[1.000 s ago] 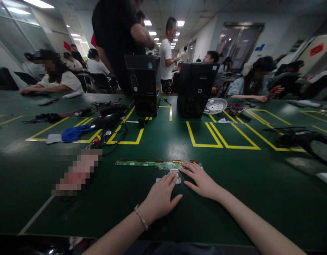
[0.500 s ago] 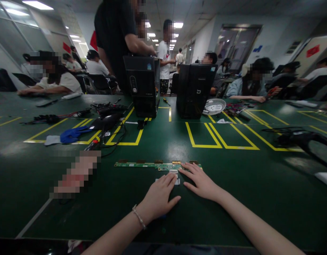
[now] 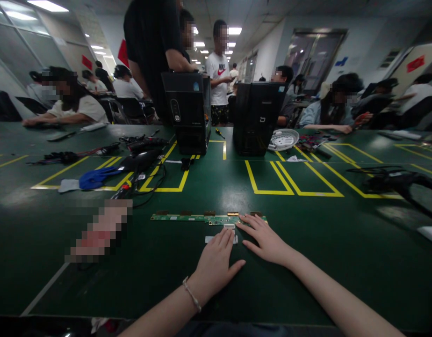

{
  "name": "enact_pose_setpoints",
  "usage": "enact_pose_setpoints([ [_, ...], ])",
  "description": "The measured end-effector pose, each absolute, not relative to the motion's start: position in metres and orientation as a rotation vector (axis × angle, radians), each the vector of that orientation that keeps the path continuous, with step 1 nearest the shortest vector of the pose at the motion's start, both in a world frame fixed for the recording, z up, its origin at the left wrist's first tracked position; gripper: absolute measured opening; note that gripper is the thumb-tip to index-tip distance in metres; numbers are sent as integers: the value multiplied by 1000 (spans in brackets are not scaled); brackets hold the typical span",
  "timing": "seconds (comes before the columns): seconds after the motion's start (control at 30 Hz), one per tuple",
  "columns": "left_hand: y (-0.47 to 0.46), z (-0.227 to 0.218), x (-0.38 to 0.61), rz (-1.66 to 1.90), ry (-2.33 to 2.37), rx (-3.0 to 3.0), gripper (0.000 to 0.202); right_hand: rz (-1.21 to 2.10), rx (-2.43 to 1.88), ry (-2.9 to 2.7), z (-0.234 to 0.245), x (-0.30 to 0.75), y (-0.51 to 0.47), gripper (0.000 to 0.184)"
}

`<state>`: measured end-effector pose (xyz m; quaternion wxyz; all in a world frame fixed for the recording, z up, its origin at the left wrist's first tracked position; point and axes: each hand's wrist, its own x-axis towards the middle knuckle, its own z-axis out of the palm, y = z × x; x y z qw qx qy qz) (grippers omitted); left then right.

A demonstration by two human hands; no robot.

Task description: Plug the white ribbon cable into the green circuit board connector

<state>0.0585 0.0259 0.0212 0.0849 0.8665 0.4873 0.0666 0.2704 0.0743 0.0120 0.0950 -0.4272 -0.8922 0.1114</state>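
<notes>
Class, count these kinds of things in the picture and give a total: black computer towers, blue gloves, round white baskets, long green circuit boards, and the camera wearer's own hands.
Black computer towers: 2
Blue glove: 1
Round white basket: 1
Long green circuit board: 1
Wearer's own hands: 2 (left hand, right hand)
Total: 7

The board (image 3: pixel 181 218) is a long, thin green strip lying flat on the table (image 3: pixel 307 220), its length running left to right. Brown tabs line its far edge, one gleaming gold right of the middle. The left part is narrower, with small pale labels; the right end is partly hidden. At its near edge sits a white connector (image 3: pixel 229 226); nearer lies a flat white piece (image 3: pixel 209 239), its middle covered.
</notes>
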Motion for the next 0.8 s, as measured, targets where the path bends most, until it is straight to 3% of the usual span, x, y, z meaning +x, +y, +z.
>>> enact_pose_setpoints([
  [0.8,22,12,71,273,1553,2549,63,309,-1214,-2621,10,270,73,52],
])
